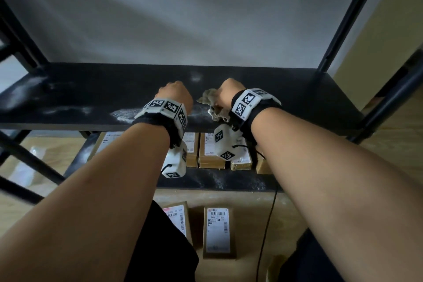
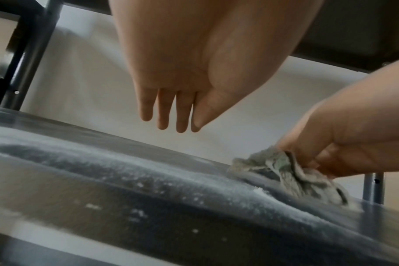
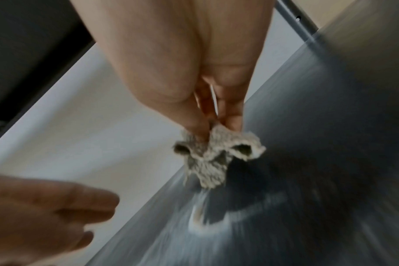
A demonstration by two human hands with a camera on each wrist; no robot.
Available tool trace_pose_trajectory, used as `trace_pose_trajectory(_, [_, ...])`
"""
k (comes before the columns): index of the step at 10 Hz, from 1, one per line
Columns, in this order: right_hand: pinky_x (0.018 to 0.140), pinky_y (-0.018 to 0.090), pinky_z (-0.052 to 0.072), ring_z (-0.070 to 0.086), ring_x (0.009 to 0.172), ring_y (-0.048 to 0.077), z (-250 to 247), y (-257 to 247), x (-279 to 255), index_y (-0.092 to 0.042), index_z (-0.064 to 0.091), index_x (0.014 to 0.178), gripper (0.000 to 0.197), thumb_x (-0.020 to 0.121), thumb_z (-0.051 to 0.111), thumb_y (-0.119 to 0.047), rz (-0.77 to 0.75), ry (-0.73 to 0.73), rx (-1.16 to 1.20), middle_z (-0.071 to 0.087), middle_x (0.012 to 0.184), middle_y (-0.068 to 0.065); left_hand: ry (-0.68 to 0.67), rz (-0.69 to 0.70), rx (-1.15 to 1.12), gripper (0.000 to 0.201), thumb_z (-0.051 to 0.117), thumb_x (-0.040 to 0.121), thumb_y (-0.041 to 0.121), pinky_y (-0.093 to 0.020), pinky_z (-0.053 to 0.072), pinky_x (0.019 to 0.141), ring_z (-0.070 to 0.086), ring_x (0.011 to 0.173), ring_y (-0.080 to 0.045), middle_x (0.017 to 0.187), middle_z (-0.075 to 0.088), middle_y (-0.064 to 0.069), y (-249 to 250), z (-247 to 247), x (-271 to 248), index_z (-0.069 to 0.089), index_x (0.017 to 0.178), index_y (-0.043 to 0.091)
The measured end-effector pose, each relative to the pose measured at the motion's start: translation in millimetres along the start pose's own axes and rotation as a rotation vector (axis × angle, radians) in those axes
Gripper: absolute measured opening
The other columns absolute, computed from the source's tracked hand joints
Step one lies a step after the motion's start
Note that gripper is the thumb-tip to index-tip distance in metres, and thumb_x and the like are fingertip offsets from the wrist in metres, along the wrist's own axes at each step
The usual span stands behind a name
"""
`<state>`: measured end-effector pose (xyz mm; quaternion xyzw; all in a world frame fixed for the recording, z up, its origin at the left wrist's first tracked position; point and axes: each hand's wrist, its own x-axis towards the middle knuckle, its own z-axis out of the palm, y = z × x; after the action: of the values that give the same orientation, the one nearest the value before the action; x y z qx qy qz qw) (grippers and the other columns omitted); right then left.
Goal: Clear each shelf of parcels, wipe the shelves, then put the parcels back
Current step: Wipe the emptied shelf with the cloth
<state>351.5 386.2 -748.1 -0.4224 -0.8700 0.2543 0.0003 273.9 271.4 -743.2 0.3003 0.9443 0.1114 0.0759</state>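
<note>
A black shelf board (image 1: 75,101) streaked with white dust runs across the head view, bare of parcels. My right hand (image 1: 226,91) pinches a crumpled grey cloth (image 1: 209,98) whose lower end touches the board; the cloth (image 3: 214,154) hangs from my fingertips in the right wrist view. Just left of it my left hand (image 1: 175,92) hovers above the shelf (image 2: 148,207) with straight fingers (image 2: 163,115), holding nothing. Cardboard parcels (image 1: 208,151) stand in a row on the lower shelf (image 1: 206,181). Two more parcels (image 1: 218,231) lie on the floor below.
Black frame posts (image 1: 352,14) rise at the shelf's right and left ends, with a white wall behind. A dark board (image 2: 358,32) of the shelf above sits over my hands. A thin black cable (image 1: 267,224) runs down across the wooden floor.
</note>
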Motion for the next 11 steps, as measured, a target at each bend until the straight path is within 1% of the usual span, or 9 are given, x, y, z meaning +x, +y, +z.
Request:
trace_pose_trajectory(2, [0.089,0.038,0.049,0.058,0.087,0.032,-39.3,34.8,30.2,0.0,0.061,0.091,0.031,0.09,0.056,-0.03,0.158,0.153,0.034,0.062,0.097,0.011,0.005,0.011,-0.009,0.046,0.041,0.089,0.005,-0.04,0.045,0.095,0.051,0.119,-0.034,0.13,0.054,-0.016,17.6,-1.5,16.0,0.049,0.133,0.007])
trace_pose_trajectory(3, [0.093,0.038,0.044,0.054,0.116,0.034,-37.8,45.0,40.4,-0.004,0.056,0.127,0.038,0.093,0.053,-0.02,0.117,0.113,0.028,0.057,0.125,0.014,-0.011,0.008,-0.011,0.046,0.042,0.089,0.006,-0.042,0.044,0.098,0.049,0.121,-0.033,0.132,0.052,-0.015,21.8,1.8,24.2,0.047,0.135,0.008])
trace_pose_trajectory(4, [0.094,0.036,0.043,0.05,0.124,0.032,-34.2,39.4,50.5,-0.005,0.053,0.131,0.039,0.094,0.053,-0.019,0.059,0.125,0.05,0.052,0.135,0.016,-0.002,0.015,-0.003,0.044,0.041,0.089,0.008,-0.043,0.044,0.098,0.05,0.119,-0.033,0.131,0.053,-0.015,23.8,5.4,35.9,0.049,0.133,0.008])
trace_pose_trajectory(5, [0.092,0.038,0.045,0.057,0.112,0.031,-31.6,20.9,54.2,-0.009,0.057,0.127,0.039,0.091,0.058,-0.024,0.036,0.076,0.054,0.056,0.131,0.012,0.001,0.015,0.007,0.042,0.041,0.089,0.008,-0.042,0.044,0.097,0.05,0.119,-0.034,0.129,0.053,-0.016,24.0,3.8,43.6,0.051,0.13,0.007])
trace_pose_trajectory(6, [0.092,0.051,0.049,0.061,0.075,0.023,-24.8,3.5,83.1,-0.024,0.068,0.108,0.04,0.077,0.069,-0.049,0.034,-0.04,-0.111,0.067,0.11,0.002,0.0,0.017,0.001,0.045,0.041,0.09,0.01,-0.042,0.042,0.1,0.047,0.122,-0.035,0.133,0.051,-0.016,23.6,-0.3,52.1,0.049,0.133,0.007])
trace_pose_trajectory(7, [0.086,0.044,0.052,0.065,0.072,0.025,-15.5,0.0,99.3,-0.005,0.056,0.07,0.045,0.071,0.072,-0.047,0.078,-0.038,-0.078,0.065,0.075,0.006,0.001,0.004,0.002,0.043,0.043,0.09,0.011,-0.042,0.043,0.098,0.048,0.122,-0.036,0.133,0.051,-0.017,26.0,-3.5,55.3,0.05,0.132,0.007])
trace_pose_trajectory(8, [0.079,0.042,0.054,0.065,0.067,0.026,-2.1,13.0,141.9,-0.009,0.059,0.067,0.051,0.052,0.067,-0.057,0.065,-0.012,-0.081,0.068,0.071,0.007,0.005,0.003,0.002,0.041,0.044,0.09,0.012,-0.041,0.042,0.096,0.048,0.121,-0.035,0.132,0.051,-0.017,29.7,-5.3,56.3,0.05,0.131,0.006])
trace_pose_trajectory(10, [0.079,0.03,0.044,0.06,0.099,0.032,-42.0,32.7,111.9,-0.003,0.059,0.09,0.02,0.092,0.056,-0.023,0.13,0.214,0.094,0.063,0.113,0.016,0.008,0.004,-0.044,0.044,0.044,0.094,0.022,-0.041,0.042,0.1,0.048,0.123,-0.035,0.135,0.05,-0.017,27.5,-7.8,61.0,0.048,0.134,0.007])
trace_pose_trajectory(11, [0.091,0.041,0.048,0.058,0.112,0.035,-41.4,36.8,103.9,-0.004,0.06,0.122,0.035,0.102,0.042,-0.027,0.072,0.153,-0.204,0.058,0.116,0.018,-0.004,0.008,-0.051,0.046,0.044,0.093,0.022,-0.041,0.041,0.101,0.047,0.124,-0.035,0.137,0.049,-0.016,22.6,-9.4,67.3,0.047,0.136,0.008])
